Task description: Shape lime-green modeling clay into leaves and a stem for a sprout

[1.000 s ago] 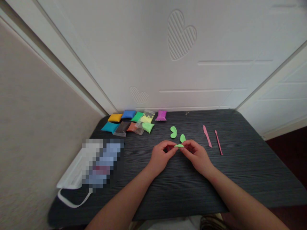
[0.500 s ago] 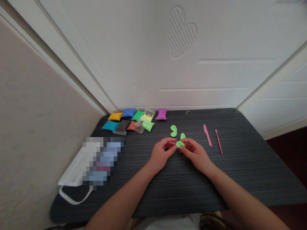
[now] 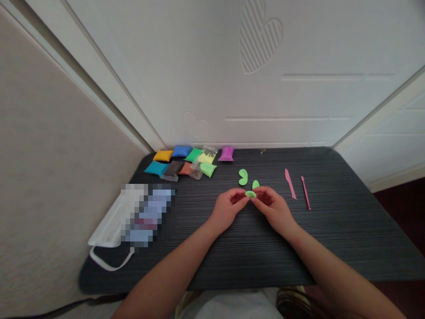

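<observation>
Both my hands meet over the middle of the dark table (image 3: 332, 230). My left hand (image 3: 227, 210) and my right hand (image 3: 272, 208) pinch a small flat piece of light green clay (image 3: 250, 194) between their fingertips. Just beyond the fingers lie two more green clay pieces on the table: a curved one (image 3: 243, 177) and a smaller one (image 3: 255, 184), partly hidden behind my right fingers.
Several small clay bags (image 3: 186, 161) in many colours lie at the back left, with a purple bag (image 3: 226, 153) beside them. Two pink modelling tools (image 3: 290, 184) (image 3: 306, 192) lie to the right. A white bag with a blurred patch (image 3: 133, 217) sits at the left edge.
My fingers have kept working the green piece, turning it between the fingertips. The camera view has shifted slightly; the hands stay in the same spot on the table.
</observation>
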Demonstrator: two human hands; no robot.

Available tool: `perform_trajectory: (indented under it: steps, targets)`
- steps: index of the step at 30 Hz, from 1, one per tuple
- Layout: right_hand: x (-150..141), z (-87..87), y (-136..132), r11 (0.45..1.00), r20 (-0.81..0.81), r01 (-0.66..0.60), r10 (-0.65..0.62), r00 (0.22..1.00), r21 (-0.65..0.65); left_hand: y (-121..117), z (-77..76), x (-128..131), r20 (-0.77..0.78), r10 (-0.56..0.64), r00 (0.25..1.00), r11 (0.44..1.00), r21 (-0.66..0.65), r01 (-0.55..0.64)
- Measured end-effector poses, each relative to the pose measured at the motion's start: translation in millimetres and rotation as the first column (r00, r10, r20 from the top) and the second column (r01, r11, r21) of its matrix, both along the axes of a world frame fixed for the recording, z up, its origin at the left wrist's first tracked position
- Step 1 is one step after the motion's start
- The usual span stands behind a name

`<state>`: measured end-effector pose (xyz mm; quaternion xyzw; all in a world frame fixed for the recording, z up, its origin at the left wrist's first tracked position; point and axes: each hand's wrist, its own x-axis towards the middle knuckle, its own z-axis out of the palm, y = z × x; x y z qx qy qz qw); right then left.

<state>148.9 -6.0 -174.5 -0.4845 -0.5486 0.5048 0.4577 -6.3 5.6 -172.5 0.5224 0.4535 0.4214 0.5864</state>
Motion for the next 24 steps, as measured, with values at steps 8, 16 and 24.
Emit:
perform_trajectory:
  steps: [8,16,24]
  targets:
    - [-6.5,-0.1,0.8,0.998,0.008,0.044,-0.044,0.999,-0.038,1.0,-0.7,0.9,0.086,0.024,0.996,0.999,-0.029,-0.022]
    - [-10.1,3.3,1.1,0.998,0.010,0.057,-0.057,0.998,0.008,-0.9,0.4,4.1,0.150,0.052,0.987,0.998,-0.046,-0.045]
    - [-15.9,1.2,-1.0,0.993,0.063,0.110,-0.112,0.992,0.045,-1.0,0.4,4.6,0.113,0.051,0.992,0.999,-0.017,-0.049]
